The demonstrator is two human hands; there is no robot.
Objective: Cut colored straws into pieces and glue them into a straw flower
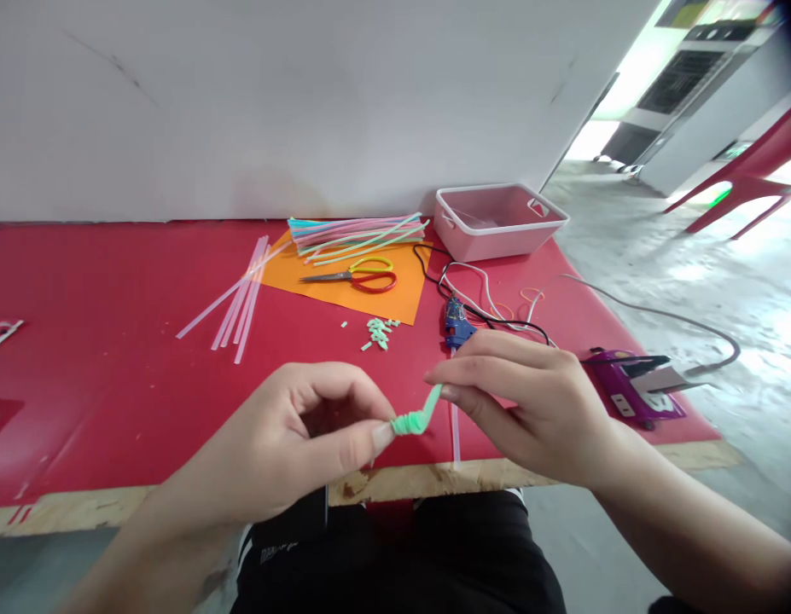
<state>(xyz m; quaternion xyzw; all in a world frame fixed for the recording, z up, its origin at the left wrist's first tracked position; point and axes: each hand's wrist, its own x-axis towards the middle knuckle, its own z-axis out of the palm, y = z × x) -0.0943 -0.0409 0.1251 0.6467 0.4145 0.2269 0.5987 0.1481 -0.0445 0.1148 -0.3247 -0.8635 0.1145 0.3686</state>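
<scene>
Between my two hands, above the table's front edge, is a light green pipe cleaner [409, 423], wound into a tight coil at its left end. My left hand [318, 431] pinches the coiled end between thumb and forefinger. The loose end, angled up to the right, is pinched in the fingertips of my right hand [529, 401]. Just behind my right hand lies a blue glue gun [457, 324], partly covered by the fingers, with a clear glue stick [456, 435] running toward me. A small heap of cut green pieces [379, 333] lies beyond my hands.
Scissors [353, 276] and a bundle of pastel pipe cleaners [357, 234] rest on an orange sheet [395, 307]. Several glue sticks [241, 298] lie left. A pink basket [497, 247] stands back right, near tangled cords and a purple power strip [635, 392]. A wall [273, 111] rises behind.
</scene>
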